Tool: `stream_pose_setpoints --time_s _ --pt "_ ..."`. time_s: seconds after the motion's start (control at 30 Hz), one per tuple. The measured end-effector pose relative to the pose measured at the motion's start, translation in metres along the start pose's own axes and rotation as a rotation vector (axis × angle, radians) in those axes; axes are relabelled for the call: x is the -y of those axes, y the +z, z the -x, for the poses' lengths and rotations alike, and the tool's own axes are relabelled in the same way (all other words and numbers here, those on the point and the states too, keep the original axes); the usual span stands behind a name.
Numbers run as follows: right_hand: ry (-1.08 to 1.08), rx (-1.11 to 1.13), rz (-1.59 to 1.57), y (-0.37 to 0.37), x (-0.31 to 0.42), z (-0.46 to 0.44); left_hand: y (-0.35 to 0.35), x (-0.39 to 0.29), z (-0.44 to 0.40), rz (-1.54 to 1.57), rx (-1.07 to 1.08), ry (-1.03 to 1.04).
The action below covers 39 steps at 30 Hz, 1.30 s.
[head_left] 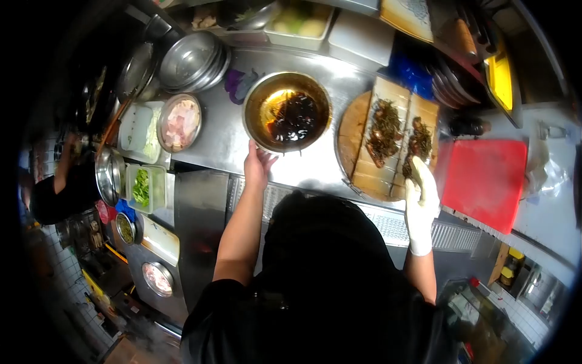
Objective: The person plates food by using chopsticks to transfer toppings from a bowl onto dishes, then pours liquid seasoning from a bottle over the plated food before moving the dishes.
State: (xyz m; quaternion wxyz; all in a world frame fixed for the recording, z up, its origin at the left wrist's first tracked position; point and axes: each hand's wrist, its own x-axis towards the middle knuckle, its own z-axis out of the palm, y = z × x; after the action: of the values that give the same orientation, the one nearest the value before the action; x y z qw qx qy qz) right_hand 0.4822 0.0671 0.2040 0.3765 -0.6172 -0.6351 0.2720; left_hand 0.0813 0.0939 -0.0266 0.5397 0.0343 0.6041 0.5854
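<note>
A deep metal bowl (248, 115) holds a dark, glossy brown liquid with dark pieces in it. My bare left hand (258, 164) grips this bowl at its near left side, some fingers hidden beneath. Under a white glove, my right hand (421, 197) has its thumb and fingers at the lower end of a dark, sauce-coated food piece (419, 139). That piece lies on the right of two pale rectangular trays. Another dark food piece (384, 130), topped with brown shreds, lies on the left pale tray (367, 173). Both trays sit on a round wooden board (350, 127).
A red cutting board (485, 182) lies at the right. Left of the bowl are a bowl of pale pink meat (182, 123), stacked metal bowls (193, 60) and a tub of chopped greens (140, 187). Another person's arm (63, 164) shows at far left.
</note>
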Motion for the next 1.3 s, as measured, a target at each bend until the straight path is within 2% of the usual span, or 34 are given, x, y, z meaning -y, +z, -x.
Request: stream_pose_setpoints --time_s 0.07,0.13,0.17,0.23,0.33,0.43,0.53,0.6,0.67,0.7,0.73,0.8,0.87,0.97,1.1,1.13,1.23,1.3 --pt "0.035 -0.042 0.035 0.007 0.007 0.008 -0.025 -0.008 -0.032 -0.148 -0.168 0.189" --pt "0.046 -0.061 0.070 0.012 0.007 0.018 -0.030 -0.045 -0.067 -0.806 -0.259 0.697" --pt "0.102 -0.073 0.046 0.017 0.016 0.022 -0.019 -0.074 -0.076 -0.925 -0.207 0.825" --pt "0.068 -0.015 0.124 0.023 0.020 0.030 -0.004 -0.108 -0.119 -1.198 -0.133 1.005" --pt "0.061 0.011 0.132 0.034 0.025 0.041 0.012 -0.126 -0.167 -1.561 0.067 1.069" --pt "0.065 0.057 0.119 0.042 0.036 0.047 0.003 -0.135 -0.176 -1.758 0.156 0.909" --pt "0.061 0.081 0.127 0.055 0.051 0.044 -0.020 -0.134 -0.144 -1.800 0.070 0.794" --pt "0.076 0.190 0.096 0.064 0.061 0.033 -0.050 -0.123 -0.110 -1.695 0.019 0.822" --pt "0.097 0.297 -0.018 0.074 0.062 0.025 -0.095 -0.098 -0.088 -1.592 0.070 1.039" --pt "0.091 0.378 -0.047 0.081 0.056 0.023 -0.108 -0.088 -0.071 -1.532 0.122 1.009" --pt "0.083 0.462 -0.077 0.090 0.050 0.021 -0.118 -0.079 -0.052 -1.472 0.172 0.976" --pt "0.091 0.629 -0.109 0.107 0.039 0.016 -0.104 -0.078 0.004 -1.307 0.212 0.755" --pt "0.115 0.810 -0.163 0.135 0.010 0.017 -0.105 -0.059 0.028 -1.189 0.245 0.626" --pt "0.452 1.093 -0.144 0.180 -0.016 0.015 -0.074 -0.045 0.067 -1.145 0.338 0.477" --pt "1.067 0.921 -0.528 0.216 -0.024 0.011 -0.027 -0.014 0.086 -1.106 0.565 0.391" --pt "1.179 0.814 -0.574 0.221 -0.023 0.007 -0.017 -0.004 0.086 -1.098 0.639 0.395" --pt "1.104 0.440 -0.790 0.239 -0.050 0.022 -0.008 0.022 0.083 -0.855 0.743 0.302" --pt "1.100 0.296 -0.702 0.236 -0.057 0.028 -0.013 0.018 0.070 -0.589 0.429 0.076"
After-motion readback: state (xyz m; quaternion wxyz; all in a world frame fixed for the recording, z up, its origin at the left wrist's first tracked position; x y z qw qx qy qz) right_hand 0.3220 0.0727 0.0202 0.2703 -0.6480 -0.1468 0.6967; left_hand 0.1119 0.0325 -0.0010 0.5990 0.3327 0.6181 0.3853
